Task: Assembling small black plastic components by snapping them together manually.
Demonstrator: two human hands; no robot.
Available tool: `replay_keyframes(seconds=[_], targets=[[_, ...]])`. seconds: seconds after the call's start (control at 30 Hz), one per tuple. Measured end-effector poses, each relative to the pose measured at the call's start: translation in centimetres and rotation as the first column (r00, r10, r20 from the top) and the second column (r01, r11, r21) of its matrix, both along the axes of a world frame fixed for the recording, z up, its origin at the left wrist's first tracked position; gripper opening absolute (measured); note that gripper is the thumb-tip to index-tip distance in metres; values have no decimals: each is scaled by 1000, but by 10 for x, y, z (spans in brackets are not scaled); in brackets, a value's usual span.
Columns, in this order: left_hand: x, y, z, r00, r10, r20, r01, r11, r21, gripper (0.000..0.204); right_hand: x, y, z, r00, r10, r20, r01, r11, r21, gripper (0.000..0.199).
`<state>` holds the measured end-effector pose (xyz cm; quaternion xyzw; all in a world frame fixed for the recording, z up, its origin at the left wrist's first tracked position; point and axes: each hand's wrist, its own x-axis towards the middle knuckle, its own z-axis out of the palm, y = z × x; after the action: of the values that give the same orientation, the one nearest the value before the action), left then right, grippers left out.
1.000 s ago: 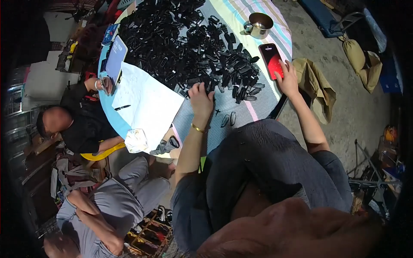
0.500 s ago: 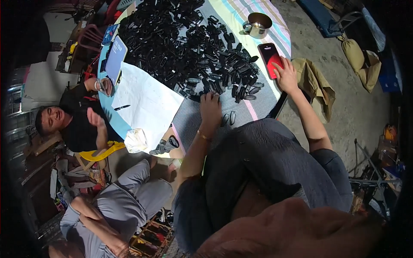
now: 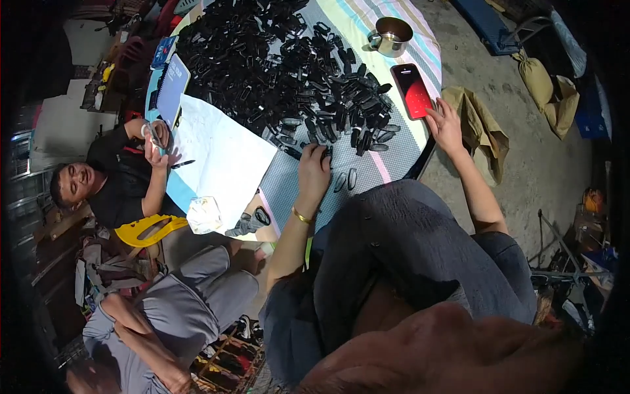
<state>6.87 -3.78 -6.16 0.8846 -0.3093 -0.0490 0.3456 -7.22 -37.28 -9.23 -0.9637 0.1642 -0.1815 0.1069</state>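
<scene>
A big heap of small black oblong plastic pieces (image 3: 262, 65) covers the far middle of the table. My left hand (image 3: 315, 172) rests at the heap's near edge, its fingers bent down over small black pieces; what lies under the fingertips is hidden. Beside it, two thin black loops (image 3: 346, 180) lie apart from the heap. On the right is a phone (image 3: 412, 92) with a red and black screen, lying flat near the table's edge. Close by its lower corner is my right hand (image 3: 446, 128), fingers apart and holding nothing, the fingertips at or just off the phone.
A metal cup (image 3: 392, 38) stands beyond the phone. To the left lie a white sheet (image 3: 223, 151), a pen (image 3: 183, 164) and a blue notebook (image 3: 174, 88). Two people sit at the left, one with hands (image 3: 157, 141) by the table. A brown sack (image 3: 476, 125) is at the right.
My right hand has drawn back from over the phone's screen to its lower corner. My left hand has shifted slightly. The person in black has brought one hand up to the other.
</scene>
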Motion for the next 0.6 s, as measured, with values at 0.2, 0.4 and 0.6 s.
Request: replay_keyframes(seconds=[0.2, 0.4, 0.6], targets=[[-4, -4, 3, 999, -42, -24, 41, 999, -25, 24, 23, -16, -10, 995, -97, 23, 96, 995, 29, 24], [-15, -7, 4, 994, -103, -45, 98, 989, -110, 29, 39, -21, -11, 996, -85, 8, 85, 996, -27, 26], [-11, -5, 0, 993, -61, -103, 44, 985, -165, 31, 26, 1, -3, 986, 152, 69, -158, 984, 82, 21]])
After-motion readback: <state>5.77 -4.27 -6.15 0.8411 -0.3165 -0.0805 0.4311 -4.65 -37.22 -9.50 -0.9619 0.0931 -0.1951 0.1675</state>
